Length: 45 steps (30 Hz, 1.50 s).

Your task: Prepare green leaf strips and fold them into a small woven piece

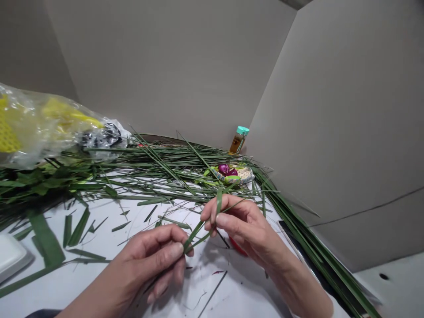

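Between my hands, above the white table (238, 282), is a narrow green leaf strip (197, 234) bent into a small loop. My left hand (159, 254) pinches its lower end between thumb and forefinger. At the other end, my right hand (238, 218) grips the strip with thumb and fingertips, and a short piece of leaf sticks up past the forefinger. Part of a red object (237, 247) shows beneath my right hand; its kind is hidden. Cut leaf pieces (77, 227) are scattered on the table left of my hands.
Long green leaves (159, 159) lie piled along the back and down the right edge. A small woven basket (247, 174) with purple items (224, 169) sits there, near a teal-capped bottle (237, 140). At left are a clear plastic bag (49, 121) and a white box (11, 258). Grey panels stand behind.
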Each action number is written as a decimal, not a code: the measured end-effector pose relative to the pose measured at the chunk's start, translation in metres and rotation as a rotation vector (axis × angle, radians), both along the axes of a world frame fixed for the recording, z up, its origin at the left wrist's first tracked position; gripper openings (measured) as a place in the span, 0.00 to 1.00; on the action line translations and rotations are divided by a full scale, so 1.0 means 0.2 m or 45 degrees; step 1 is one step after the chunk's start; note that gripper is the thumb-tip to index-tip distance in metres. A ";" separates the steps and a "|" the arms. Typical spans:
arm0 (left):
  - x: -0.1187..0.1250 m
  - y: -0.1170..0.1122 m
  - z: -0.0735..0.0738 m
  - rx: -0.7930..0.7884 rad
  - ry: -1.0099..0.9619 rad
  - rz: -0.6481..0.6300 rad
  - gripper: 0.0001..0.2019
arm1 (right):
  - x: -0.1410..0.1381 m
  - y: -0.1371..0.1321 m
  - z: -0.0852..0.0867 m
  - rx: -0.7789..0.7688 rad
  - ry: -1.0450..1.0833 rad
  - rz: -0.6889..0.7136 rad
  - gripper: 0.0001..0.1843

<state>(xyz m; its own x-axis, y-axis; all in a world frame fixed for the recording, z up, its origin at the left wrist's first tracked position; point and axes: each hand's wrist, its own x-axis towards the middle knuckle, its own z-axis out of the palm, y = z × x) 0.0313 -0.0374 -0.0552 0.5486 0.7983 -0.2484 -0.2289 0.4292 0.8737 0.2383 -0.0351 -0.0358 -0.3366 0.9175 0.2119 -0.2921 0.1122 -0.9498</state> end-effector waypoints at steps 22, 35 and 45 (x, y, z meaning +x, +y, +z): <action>-0.04 0.03 -0.08 0.436 0.560 0.041 0.21 | -0.02 0.03 0.00 -0.197 0.175 -0.201 0.14; -0.10 0.06 0.09 0.290 0.264 0.339 0.20 | 0.00 0.08 -0.02 -0.311 0.375 -0.438 0.25; -0.22 0.09 0.18 0.670 0.360 0.685 0.17 | -0.05 0.08 -0.11 -0.318 0.109 -0.344 0.17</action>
<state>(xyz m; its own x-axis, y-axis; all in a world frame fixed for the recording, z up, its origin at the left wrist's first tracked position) -0.0131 -0.0201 -0.0186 0.0280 0.9864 0.1621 -0.0272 -0.1613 0.9865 0.2285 -0.0183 -0.0572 -0.0663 0.9977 -0.0128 -0.3630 -0.0361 -0.9311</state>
